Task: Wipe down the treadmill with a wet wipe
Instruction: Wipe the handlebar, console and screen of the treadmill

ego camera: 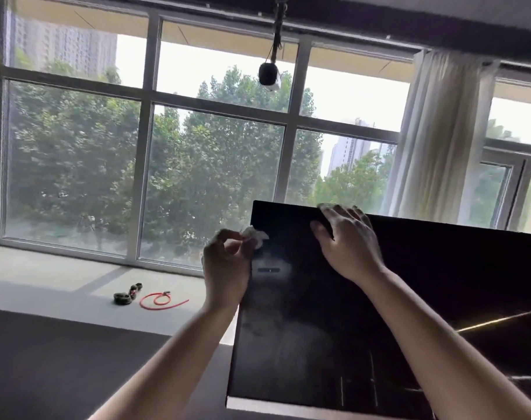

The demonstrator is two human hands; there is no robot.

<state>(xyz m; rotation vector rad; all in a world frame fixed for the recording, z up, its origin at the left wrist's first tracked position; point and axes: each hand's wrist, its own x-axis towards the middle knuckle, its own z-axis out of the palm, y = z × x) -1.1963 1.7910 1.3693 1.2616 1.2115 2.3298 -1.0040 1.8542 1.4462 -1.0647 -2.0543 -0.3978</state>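
One crumpled wet wipe (pixel 255 236) is pinched in the left hand (pixel 226 268) at the treadmill screen (pixel 319 298) left edge, smeared glass below suggesting early wiping. Rightward, the right hand (pixel 347 241) grips the screen's top edge; most remains, I judge.

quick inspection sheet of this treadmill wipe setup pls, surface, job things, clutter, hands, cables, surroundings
surface: black glossy treadmill screen, hazy smears on its left part
job's things: crumpled white wet wipe at the screen's upper left edge
clutter: red cord and dark small items on the grey floor
grippers: left hand pinches the wipe; right hand grips the screen's top edge
cables: nothing seen on the treadmill
surroundings: large window, trees outside, white curtain, hanging black object
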